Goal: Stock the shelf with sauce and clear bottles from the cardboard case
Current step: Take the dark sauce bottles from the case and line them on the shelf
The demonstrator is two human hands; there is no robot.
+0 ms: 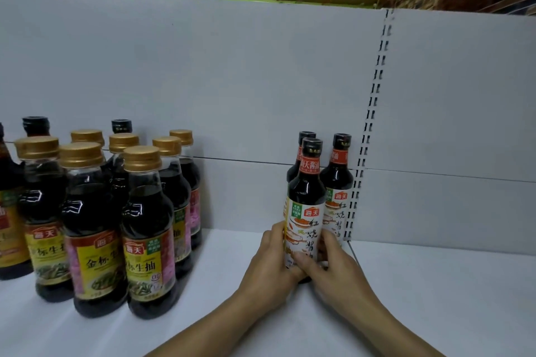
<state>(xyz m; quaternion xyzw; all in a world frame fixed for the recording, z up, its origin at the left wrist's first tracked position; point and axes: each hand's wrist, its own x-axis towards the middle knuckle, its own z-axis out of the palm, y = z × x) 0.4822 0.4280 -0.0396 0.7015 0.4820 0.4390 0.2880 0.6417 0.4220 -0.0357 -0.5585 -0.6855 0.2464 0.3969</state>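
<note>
Bottle (306, 203), gripped low by left hand (269, 265) and right hand (336, 268) together (base hidden between them), is at the right of the shelf (203, 316), just before the rear bottles (338, 180), and is probably best eased straight back, upright, label forward, without toppling those.

You have seven gold-capped bottles (148, 229) in the left cluster on the one shelf (226, 264), with two black-capped bottles (121, 126) showing behind them and one more dark bottle (10, 240) cut off at the left edge. On the right you have three white-labelled bottles (338, 200): one front bottle (304, 211) and two behind it. Two hands are in view, your left hand (269, 266) and your right hand (336, 272).
</note>
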